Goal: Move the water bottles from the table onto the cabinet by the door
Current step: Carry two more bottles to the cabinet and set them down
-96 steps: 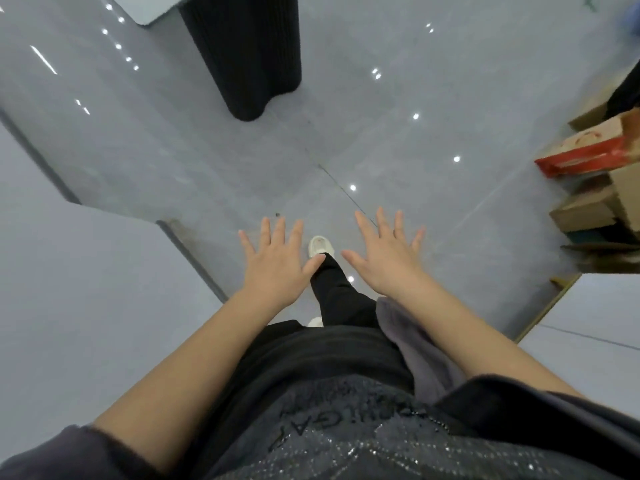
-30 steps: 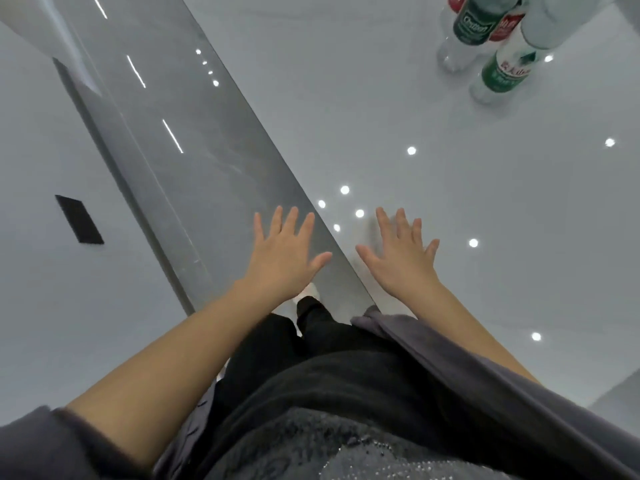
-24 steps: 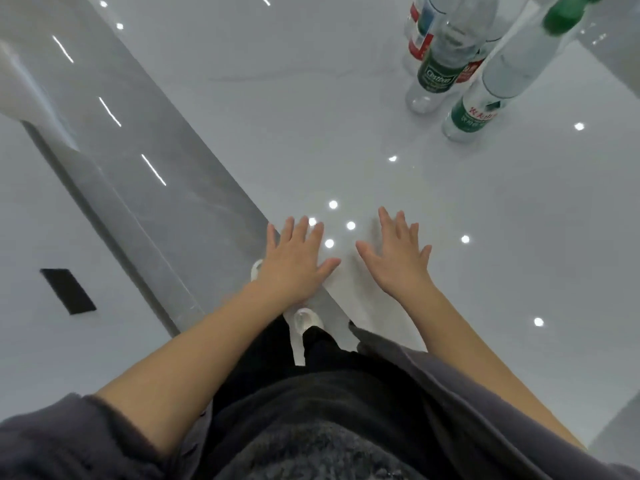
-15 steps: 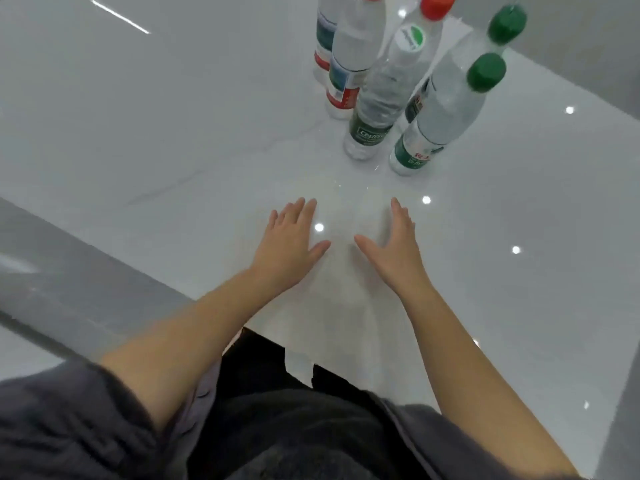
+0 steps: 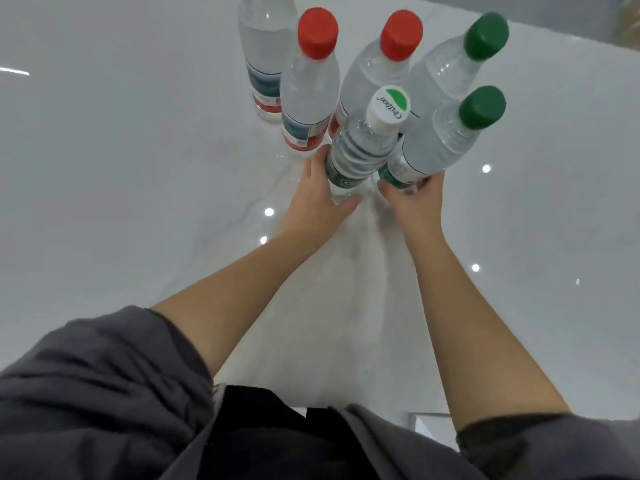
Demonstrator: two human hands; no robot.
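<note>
Pick-up stage: left hand (image 5: 317, 199) wraps the white-capped bottle (image 5: 363, 147), right hand (image 5: 414, 199) the near green-capped bottle (image 5: 440, 147); each grip closing, bottles standing clustered on the bench (image 5: 121, 202). Next: tighten, lift clear of neighbours.

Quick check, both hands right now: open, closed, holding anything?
Left hand: closing around the white-capped bottle.
Right hand: closing around the near green-capped bottle.

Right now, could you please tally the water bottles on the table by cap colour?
Red cap: 2
Green cap: 2
White cap with green mark: 1
Cap out of frame: 1
Total: 6 bottles
</note>
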